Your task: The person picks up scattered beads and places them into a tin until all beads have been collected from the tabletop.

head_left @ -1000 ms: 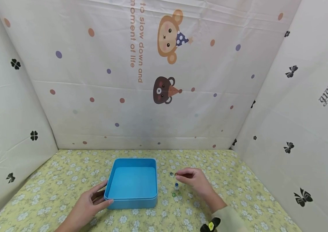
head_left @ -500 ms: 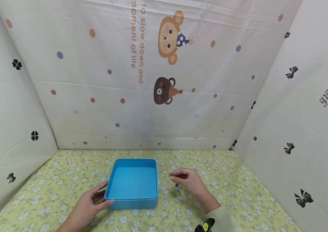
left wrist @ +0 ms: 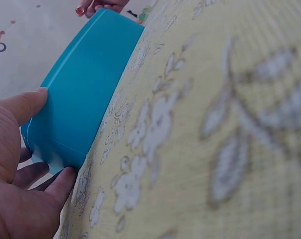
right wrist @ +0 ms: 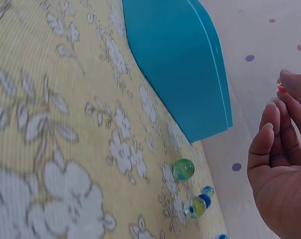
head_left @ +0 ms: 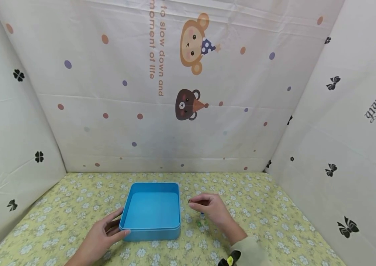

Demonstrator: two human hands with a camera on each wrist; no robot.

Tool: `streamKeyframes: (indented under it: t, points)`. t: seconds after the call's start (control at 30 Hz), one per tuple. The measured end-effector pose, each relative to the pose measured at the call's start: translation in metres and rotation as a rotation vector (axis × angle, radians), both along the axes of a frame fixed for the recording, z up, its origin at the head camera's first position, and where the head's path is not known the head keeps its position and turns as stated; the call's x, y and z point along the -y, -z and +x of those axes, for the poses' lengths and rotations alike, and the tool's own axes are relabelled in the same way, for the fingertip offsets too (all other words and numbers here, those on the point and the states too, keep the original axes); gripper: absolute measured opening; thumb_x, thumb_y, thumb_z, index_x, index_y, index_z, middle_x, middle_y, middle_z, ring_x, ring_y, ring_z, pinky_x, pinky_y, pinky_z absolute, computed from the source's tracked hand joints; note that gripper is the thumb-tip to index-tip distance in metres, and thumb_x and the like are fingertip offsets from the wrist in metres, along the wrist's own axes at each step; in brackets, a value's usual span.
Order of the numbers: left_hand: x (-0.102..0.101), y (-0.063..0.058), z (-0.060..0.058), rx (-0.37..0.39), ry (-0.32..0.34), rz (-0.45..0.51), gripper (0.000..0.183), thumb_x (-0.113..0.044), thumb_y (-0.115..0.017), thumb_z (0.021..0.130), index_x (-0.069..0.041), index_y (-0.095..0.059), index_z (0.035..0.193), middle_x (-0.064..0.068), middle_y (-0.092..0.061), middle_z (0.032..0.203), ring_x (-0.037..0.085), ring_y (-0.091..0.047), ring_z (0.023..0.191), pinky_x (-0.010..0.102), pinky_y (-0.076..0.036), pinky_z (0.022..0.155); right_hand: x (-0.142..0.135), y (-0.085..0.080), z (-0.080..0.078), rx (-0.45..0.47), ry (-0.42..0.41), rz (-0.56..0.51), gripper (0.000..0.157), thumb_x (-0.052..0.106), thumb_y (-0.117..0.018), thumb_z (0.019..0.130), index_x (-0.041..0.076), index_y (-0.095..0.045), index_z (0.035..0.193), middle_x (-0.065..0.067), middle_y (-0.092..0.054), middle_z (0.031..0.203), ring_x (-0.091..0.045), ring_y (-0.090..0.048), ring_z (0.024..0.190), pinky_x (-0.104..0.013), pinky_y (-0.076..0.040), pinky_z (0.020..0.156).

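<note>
A square, open-topped blue box point(head_left: 154, 234) stands on the tablecloth, with only its bare bottom showing inside. My left hand point(head_left: 100, 233) grips its near left corner, thumb on the front and fingers along the left side, as the left wrist view also shows. Between thumb and forefinger, my right hand point(head_left: 211, 210) pinches a clear marble with red in it point(right wrist: 280, 86), raised a little right of the box. Below that hand in the right wrist view lie a green marble point(right wrist: 183, 169), a clear one with yellow point(right wrist: 198, 205) and several blue ones point(right wrist: 205, 200).
A yellow floral cloth point(head_left: 267, 221) covers the table. White printed fabric hangs as a back wall point(head_left: 161, 129) and as side walls, the right one point(head_left: 310, 147) beyond my right arm. A black bow point(head_left: 229, 259) sits at my right sleeve.
My right hand has moved left toward the box, carrying the pinched marble and now partly covering the marbles on the cloth. My left hand and the box stay put.
</note>
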State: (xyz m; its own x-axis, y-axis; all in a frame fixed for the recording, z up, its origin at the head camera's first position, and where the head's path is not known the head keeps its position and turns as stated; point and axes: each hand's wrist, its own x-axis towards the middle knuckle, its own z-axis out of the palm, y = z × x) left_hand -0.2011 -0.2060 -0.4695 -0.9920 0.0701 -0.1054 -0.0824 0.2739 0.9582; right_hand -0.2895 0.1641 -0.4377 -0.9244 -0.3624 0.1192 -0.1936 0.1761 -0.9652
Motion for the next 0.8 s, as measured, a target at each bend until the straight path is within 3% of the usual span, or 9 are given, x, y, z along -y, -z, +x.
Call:
streamKeyframes:
  t: [0.33, 0.8]
  points:
    - [-0.001, 0.0, -0.001, 0.002, 0.001, -0.001, 0.083, -0.028, -0.077, 0.093, -0.014, -0.031, 0.161, 0.028, -0.027, 0.165, 0.052, -0.039, 0.145, 0.037, -0.063, 0.109, 0.01, -0.002, 0.001, -0.067, -0.024, 0.01, 0.035, 0.023, -0.077, 0.095, -0.003, -0.074, 0.118, -0.015, -0.074, 0.117, -0.011, -0.072, 0.099, -0.026, -0.07, 0.086]
    - [-0.001, 0.001, 0.0, 0.0, -0.005, -0.007, 0.083, -0.029, -0.077, 0.093, -0.014, -0.031, 0.161, 0.027, -0.028, 0.165, 0.052, -0.04, 0.145, 0.037, -0.062, 0.11, 0.025, -0.003, 0.002, -0.03, -0.015, 0.006, 0.037, 0.027, -0.079, 0.093, -0.001, -0.075, 0.118, -0.011, -0.074, 0.116, -0.014, -0.071, 0.099, -0.047, -0.07, 0.094]
